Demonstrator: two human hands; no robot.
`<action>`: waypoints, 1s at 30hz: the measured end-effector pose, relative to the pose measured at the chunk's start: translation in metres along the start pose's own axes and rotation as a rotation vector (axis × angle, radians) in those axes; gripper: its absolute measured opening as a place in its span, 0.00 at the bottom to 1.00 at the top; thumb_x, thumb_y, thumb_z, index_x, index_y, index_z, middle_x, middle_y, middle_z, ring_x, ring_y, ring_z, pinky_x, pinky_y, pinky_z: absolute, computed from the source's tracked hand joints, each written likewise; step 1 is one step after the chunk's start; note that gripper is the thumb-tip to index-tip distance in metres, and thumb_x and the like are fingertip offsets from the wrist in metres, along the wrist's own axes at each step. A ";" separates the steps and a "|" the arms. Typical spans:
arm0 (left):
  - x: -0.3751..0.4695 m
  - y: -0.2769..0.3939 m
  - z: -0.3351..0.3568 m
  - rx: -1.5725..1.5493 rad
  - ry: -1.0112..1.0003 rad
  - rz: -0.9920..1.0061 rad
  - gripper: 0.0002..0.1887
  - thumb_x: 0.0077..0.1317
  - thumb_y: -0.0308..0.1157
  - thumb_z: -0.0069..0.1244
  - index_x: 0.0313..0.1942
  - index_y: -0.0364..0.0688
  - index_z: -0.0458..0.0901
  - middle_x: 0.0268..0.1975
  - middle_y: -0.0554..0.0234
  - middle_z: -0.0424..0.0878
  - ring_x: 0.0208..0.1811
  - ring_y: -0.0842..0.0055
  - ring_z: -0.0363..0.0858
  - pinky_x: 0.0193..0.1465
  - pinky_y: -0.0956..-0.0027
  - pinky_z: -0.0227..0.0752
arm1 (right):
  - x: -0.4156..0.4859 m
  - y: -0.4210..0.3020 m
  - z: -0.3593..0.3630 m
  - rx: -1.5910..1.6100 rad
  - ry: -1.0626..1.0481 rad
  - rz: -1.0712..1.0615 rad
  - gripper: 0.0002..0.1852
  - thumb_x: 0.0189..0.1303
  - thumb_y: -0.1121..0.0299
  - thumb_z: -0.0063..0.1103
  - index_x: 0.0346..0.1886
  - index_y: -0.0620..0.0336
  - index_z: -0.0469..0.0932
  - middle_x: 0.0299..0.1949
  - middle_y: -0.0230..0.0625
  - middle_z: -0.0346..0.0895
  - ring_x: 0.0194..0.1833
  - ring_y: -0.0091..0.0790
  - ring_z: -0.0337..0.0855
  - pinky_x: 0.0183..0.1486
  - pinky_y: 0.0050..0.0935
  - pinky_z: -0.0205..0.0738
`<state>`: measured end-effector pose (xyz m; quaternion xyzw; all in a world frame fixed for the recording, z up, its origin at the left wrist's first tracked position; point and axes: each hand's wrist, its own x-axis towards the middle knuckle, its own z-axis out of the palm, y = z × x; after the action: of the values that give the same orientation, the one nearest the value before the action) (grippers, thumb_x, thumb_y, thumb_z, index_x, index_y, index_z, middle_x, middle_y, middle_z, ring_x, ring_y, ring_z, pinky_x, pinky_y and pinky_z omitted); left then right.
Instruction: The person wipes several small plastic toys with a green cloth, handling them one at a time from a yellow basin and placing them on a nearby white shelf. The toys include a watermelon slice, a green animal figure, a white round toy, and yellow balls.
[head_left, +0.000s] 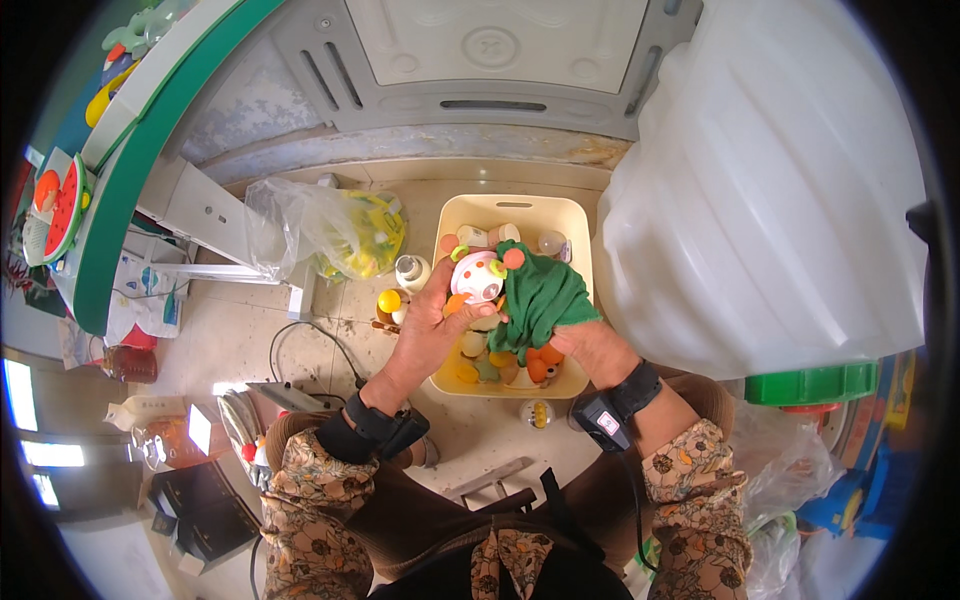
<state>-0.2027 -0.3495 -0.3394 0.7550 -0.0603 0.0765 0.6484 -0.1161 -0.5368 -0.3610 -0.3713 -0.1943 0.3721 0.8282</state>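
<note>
My left hand (433, 315) grips a small white and pink plastic toy (478, 276) with orange spots and green and coral knobs around it. A green cloth (544, 296) is bunched in my right hand (581, 341), which it largely covers, and its near edge lies against the toy. Both hands are above a cream plastic bin (513, 199). Inside the bin are several small toys, among them an orange animal figure (541, 366), a green star-shaped piece (487, 370) and pale cups (504, 233) at the far end.
Left of the bin stand a white bottle (412, 273) and a clear bag of yellow items (360, 232). A large translucent white container (750, 180) rises at the right. A green-edged table (142, 202) overhangs the left side. A small clear capsule (538, 413) lies before the bin.
</note>
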 end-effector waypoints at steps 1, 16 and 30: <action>-0.001 -0.002 0.001 -0.026 0.035 -0.012 0.26 0.71 0.30 0.59 0.66 0.36 0.69 0.52 0.68 0.83 0.53 0.83 0.77 0.60 0.73 0.71 | 0.001 -0.002 0.002 -0.142 0.022 -0.028 0.13 0.66 0.70 0.61 0.52 0.59 0.77 0.46 0.39 0.79 0.43 0.36 0.80 0.43 0.34 0.75; 0.000 0.010 0.011 0.262 0.131 -0.083 0.28 0.66 0.36 0.64 0.62 0.35 0.71 0.47 0.53 0.83 0.49 0.72 0.81 0.55 0.68 0.74 | 0.017 -0.033 0.033 -1.828 0.273 -0.604 0.10 0.57 0.71 0.64 0.42 0.57 0.79 0.39 0.37 0.79 0.36 0.41 0.82 0.39 0.35 0.77; 0.000 0.005 0.007 0.158 0.168 -0.004 0.27 0.67 0.35 0.63 0.61 0.35 0.71 0.46 0.53 0.85 0.47 0.71 0.84 0.52 0.68 0.76 | 0.005 -0.022 0.017 0.097 0.108 -0.114 0.19 0.76 0.59 0.53 0.58 0.64 0.76 0.43 0.38 0.81 0.33 0.30 0.80 0.36 0.26 0.76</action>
<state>-0.2037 -0.3567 -0.3358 0.7948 0.0020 0.1427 0.5899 -0.1127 -0.5343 -0.3330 -0.3387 -0.1521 0.3129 0.8742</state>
